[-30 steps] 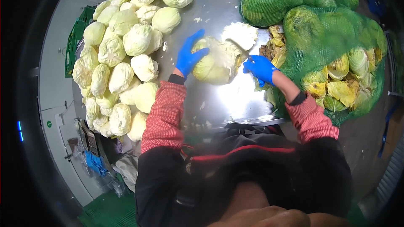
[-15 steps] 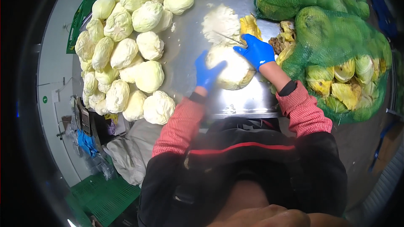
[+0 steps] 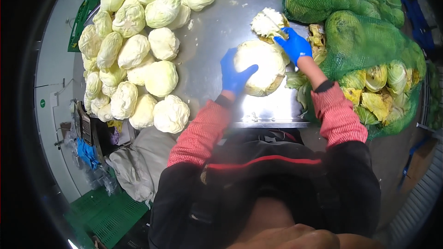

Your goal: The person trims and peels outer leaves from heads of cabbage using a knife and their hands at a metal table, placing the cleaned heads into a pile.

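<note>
A pale, trimmed cabbage head (image 3: 260, 67) sits on the metal table in front of me. Blue-gloved, my left hand (image 3: 234, 71) is wrapped around its left side, thumb across the near top. My right hand (image 3: 296, 46), also gloved in blue, is closed just beyond the cabbage's far right side. It grips a knife, whose thin blade showed half a second ago and is now hard to make out against the leaves. Beside its fingertips lies a loose pale outer leaf (image 3: 268, 22). Browned leaf scraps (image 3: 317, 41) lie to the right of that hand.
Many pale cabbages (image 3: 134, 55) are heaped along the left of the metal table (image 3: 207, 64). Green net sacks (image 3: 369, 41) of cabbages crowd the right side; yellowed leaves (image 3: 376, 103) show at the nearer one. A green crate (image 3: 108, 219) stands low at left, near a grey cloth (image 3: 138, 161).
My right hand has moved right and slightly up, and the loose pale leaf has shifted right with it. My left hand has moved slightly right, closer onto the cabbage.
</note>
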Tool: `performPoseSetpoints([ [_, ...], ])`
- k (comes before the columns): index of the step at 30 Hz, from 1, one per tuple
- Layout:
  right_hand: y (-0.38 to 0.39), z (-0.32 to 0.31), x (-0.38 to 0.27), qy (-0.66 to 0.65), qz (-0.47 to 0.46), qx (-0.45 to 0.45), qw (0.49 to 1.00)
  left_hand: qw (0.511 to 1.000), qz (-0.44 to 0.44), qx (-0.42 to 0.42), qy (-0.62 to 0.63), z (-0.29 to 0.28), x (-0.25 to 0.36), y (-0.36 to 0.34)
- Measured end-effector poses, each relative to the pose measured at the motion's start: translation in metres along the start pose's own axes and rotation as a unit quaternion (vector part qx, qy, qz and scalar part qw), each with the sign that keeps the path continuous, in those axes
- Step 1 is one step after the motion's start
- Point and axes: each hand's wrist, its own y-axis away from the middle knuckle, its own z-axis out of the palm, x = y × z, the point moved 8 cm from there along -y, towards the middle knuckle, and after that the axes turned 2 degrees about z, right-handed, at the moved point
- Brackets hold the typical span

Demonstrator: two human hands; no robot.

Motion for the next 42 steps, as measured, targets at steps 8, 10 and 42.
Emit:
performPoseSetpoints([
  [8, 0.031, 0.014, -0.045, 0.173, -0.072, -0.104, 0.977, 0.998, 0.017, 0.003, -0.068, 0.007, 0.015, -0.004],
  [10, 0.026, 0.02, -0.042, 0.18, -0.089, -0.104, 0.974, 0.996, 0.034, 0.006, -0.084, 0.007, 0.014, -0.001],
  [42, 0.072, 0.014, 0.054, -0.007, 0.088, 0.05, 0.995, 0.987, 0.042, -0.117, -0.102, 0.026, 0.018, -0.017],
])
